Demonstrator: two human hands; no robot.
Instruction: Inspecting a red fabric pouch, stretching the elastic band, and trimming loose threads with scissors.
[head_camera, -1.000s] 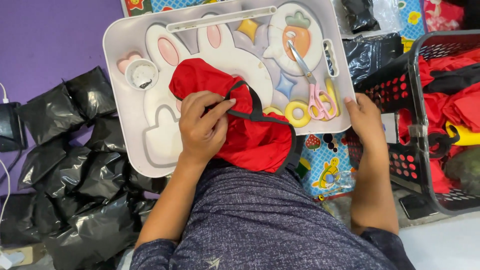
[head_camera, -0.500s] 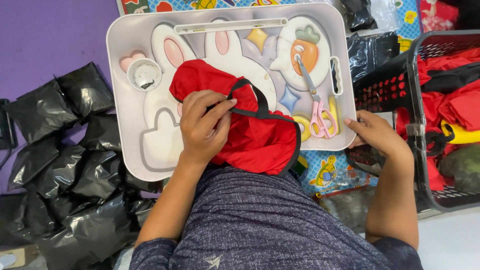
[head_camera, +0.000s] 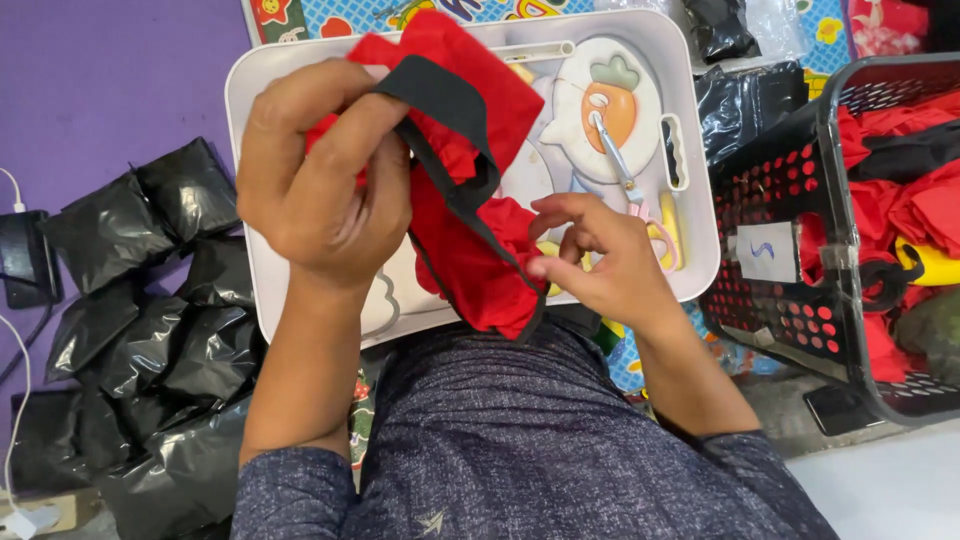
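Hanging from left hand (head_camera: 320, 190), red garment (head_camera: 465, 235) seemingly pinched by right hand (head_camera: 600, 260).

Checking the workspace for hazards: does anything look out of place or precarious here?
Only the pink-handled scissors: they lie loose on the white lap tray, handles beside the right hand. The left hand holds the red garment up. Nothing looks spilled or damaged.
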